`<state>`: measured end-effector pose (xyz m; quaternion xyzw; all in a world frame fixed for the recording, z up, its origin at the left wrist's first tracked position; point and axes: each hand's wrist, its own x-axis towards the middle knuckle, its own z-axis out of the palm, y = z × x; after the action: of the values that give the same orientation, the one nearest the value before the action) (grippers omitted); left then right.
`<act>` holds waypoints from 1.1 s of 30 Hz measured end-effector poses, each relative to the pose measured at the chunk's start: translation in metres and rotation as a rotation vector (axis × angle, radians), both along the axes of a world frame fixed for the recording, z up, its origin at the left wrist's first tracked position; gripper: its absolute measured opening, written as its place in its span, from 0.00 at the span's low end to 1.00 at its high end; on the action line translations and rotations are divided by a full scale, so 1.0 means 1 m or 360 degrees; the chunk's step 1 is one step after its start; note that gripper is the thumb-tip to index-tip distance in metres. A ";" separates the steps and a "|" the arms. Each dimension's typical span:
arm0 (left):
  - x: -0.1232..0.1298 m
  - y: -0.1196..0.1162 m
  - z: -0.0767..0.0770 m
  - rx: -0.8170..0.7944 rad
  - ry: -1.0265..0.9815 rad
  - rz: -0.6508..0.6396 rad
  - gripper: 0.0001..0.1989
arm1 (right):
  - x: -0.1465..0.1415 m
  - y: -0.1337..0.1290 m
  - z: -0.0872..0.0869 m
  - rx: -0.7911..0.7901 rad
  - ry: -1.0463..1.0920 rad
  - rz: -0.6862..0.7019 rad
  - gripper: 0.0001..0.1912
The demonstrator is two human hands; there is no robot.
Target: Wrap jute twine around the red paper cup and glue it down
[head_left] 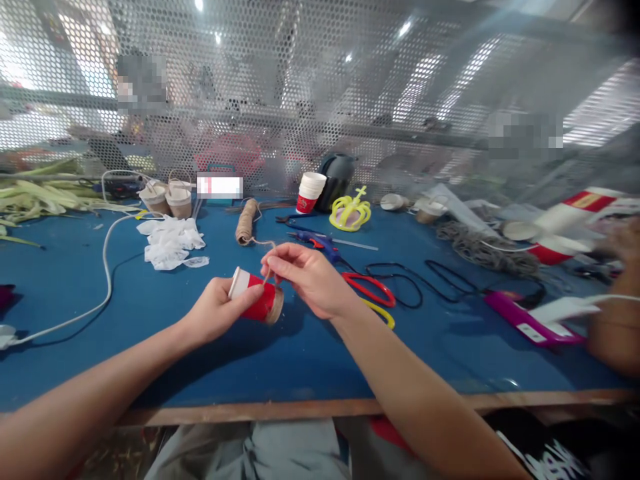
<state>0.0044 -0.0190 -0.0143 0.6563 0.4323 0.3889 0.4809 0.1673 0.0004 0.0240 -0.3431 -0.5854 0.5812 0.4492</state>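
My left hand (223,310) is closed round a red and white paper cup (257,303), tilted on its side above the blue table, its rim toward the left. Brown twine is wound round the cup's base end. Between thumb and fingers, my right hand (305,277) pinches a strand of twine (267,270) just over the cup. That strand runs back toward a roll of twine (246,223) lying behind my hands. A blue glue gun (325,247) lies beyond my right hand, near red scissor-like handles (373,287).
Crumpled white gloves (173,240) and twine-wrapped cups (179,200) are at left, with a white cable (106,267). Behind are stacked paper cups (309,190), a dark kettle (337,180) and a yellow crown (350,212). A purple power strip (530,320) and another person's arm (615,320) are at right.
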 end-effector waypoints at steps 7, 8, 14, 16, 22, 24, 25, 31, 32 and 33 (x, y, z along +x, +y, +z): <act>0.001 0.002 0.002 -0.0369 -0.0255 0.0040 0.20 | 0.013 0.003 -0.005 0.0169 -0.0068 -0.0222 0.06; 0.001 0.001 0.002 -0.0389 -0.0262 0.0043 0.20 | 0.014 0.003 -0.004 0.0197 -0.0075 -0.0246 0.06; -0.001 0.002 0.001 -0.0454 -0.0294 0.0070 0.18 | 0.015 0.004 -0.002 0.0285 -0.0130 -0.0353 0.06; -0.001 0.002 0.001 -0.0435 -0.0277 0.0068 0.17 | 0.015 0.005 -0.002 0.0303 -0.0180 -0.0368 0.06; -0.001 0.000 0.001 -0.0458 -0.0288 0.0016 0.16 | 0.014 0.007 -0.005 0.0297 -0.0330 -0.0391 0.06; -0.001 -0.001 0.002 -0.0468 -0.0303 0.0000 0.15 | 0.014 0.007 -0.005 0.0295 -0.0377 -0.0399 0.06; 0.000 -0.001 0.003 -0.0471 -0.0312 -0.0009 0.15 | 0.014 0.008 -0.006 0.0292 -0.0396 -0.0402 0.06; 0.000 -0.004 0.006 -0.0437 -0.0320 -0.0029 0.15 | 0.013 0.010 -0.009 0.0247 -0.0461 -0.0400 0.06; 0.000 -0.004 0.006 -0.0424 -0.0318 -0.0028 0.15 | 0.013 0.010 -0.009 0.0240 -0.0469 -0.0399 0.07; 0.001 -0.004 0.006 -0.0411 -0.0316 -0.0027 0.15 | 0.013 0.010 -0.009 0.0232 -0.0473 -0.0397 0.07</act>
<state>0.0049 -0.0233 -0.0080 0.5511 0.4234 0.3888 0.6048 0.1802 0.0102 0.0148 -0.4613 -0.6388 0.4202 0.4500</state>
